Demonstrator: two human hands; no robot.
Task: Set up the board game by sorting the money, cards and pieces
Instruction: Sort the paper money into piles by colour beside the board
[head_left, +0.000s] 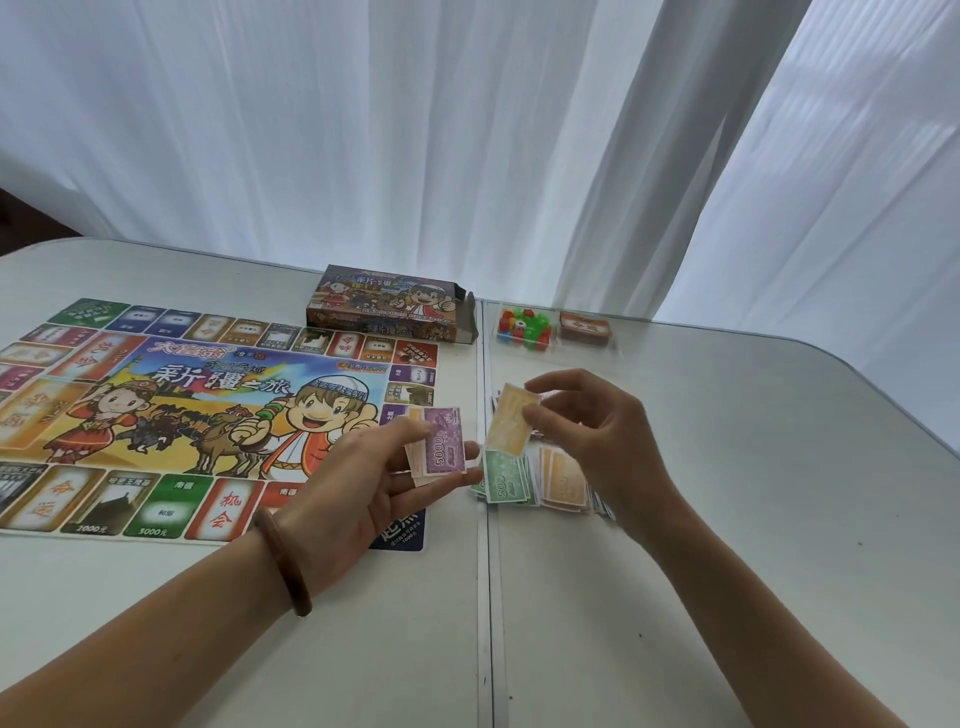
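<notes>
We see L hand (379, 478) clamped, thumb over fingers, on a small stack w/ purple 5000 note (444, 441) on top. R hand (587, 421) pinches one orange note (511, 421) above the loose money pile (540, 480) mid table (727, 519), just right of the board (208, 405). Notes look thin, light, floppy, prob. slick; we'd pinch one lightly at a short edge.

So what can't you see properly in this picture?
Head view:
Notes beneath the purple 5000 note: it covers them in the left hand.
The orange note in the right hand: print too faint.
The game board: left side cut off, near corner behind the left hand.
The coloured pieces: too small.
</notes>
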